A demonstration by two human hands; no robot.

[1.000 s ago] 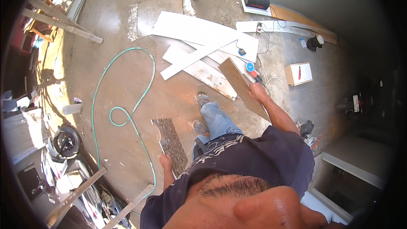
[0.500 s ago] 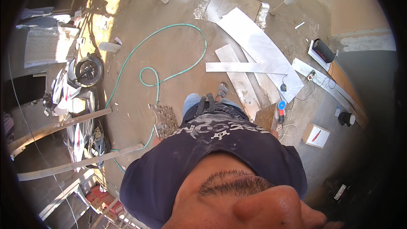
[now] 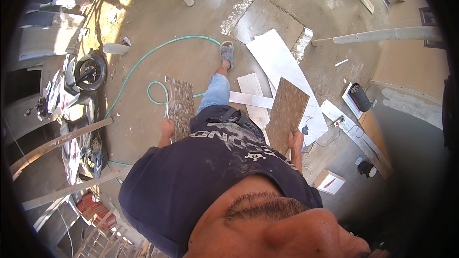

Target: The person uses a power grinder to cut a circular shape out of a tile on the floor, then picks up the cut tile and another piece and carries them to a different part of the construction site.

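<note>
While I walk across the concrete floor (image 3: 191,19), I carry 2 tiles, 1 in each hand.

My right hand (image 3: 295,142) grips the lower edge of a brown speckled tile (image 3: 287,113), fingers closed round it, so it stands tilted beside my hip, clear of my stride. My left hand (image 3: 167,128) clasps a pebble-patterned tile (image 3: 181,107) the same way. A green hose (image 3: 143,62) loops near my foot; white boards (image 3: 275,62) lie ahead.

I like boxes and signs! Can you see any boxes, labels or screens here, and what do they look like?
Small box: on the floor at lower right, flat, white and tan with a red mark.
Flat package: on the floor by the right wall, white, rectangular, under a dark cylinder.
No screens show.
</note>
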